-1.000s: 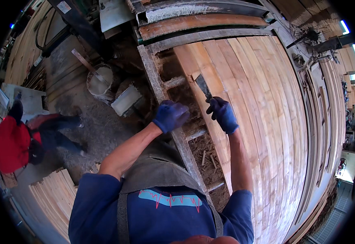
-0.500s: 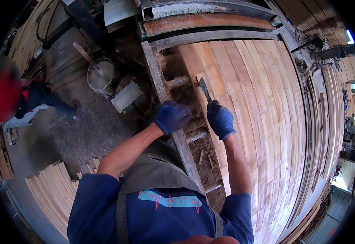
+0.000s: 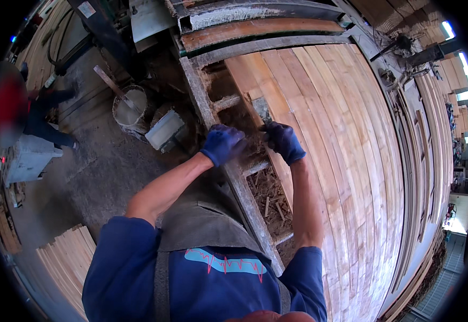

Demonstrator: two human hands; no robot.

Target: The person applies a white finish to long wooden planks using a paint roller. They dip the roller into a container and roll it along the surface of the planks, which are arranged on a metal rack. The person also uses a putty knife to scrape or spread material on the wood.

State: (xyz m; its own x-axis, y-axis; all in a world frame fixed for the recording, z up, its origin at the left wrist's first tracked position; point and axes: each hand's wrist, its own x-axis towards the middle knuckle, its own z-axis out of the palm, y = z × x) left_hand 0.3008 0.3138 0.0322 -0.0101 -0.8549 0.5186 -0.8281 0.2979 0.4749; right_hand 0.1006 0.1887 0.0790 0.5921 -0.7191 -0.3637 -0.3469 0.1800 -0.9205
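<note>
My right hand (image 3: 284,143), in a blue glove, is closed round the handle of a putty knife (image 3: 261,109). The knife's broad blade lies over the edge board of a wooden panel (image 3: 320,107) made of long strips side by side. My left hand (image 3: 222,144), gloved too, hovers above the frame rail to the left of the panel, apart from the knife. Its fingers look curled but are smeared by motion, and nothing can be made out in them.
A grey metal frame (image 3: 240,194) with crossbars borders the panel; wood scraps lie in its gaps. Left of it stand a bucket (image 3: 132,108) with a stick in it and a pale rectangular tray (image 3: 165,130). Stacked strips (image 3: 68,257) lie lower left. Another person (image 3: 46,118) is at far left.
The putty knife has turned so its flat blade faces up more, and my right hand has shifted slightly left and away from me. The person at far left has moved.
</note>
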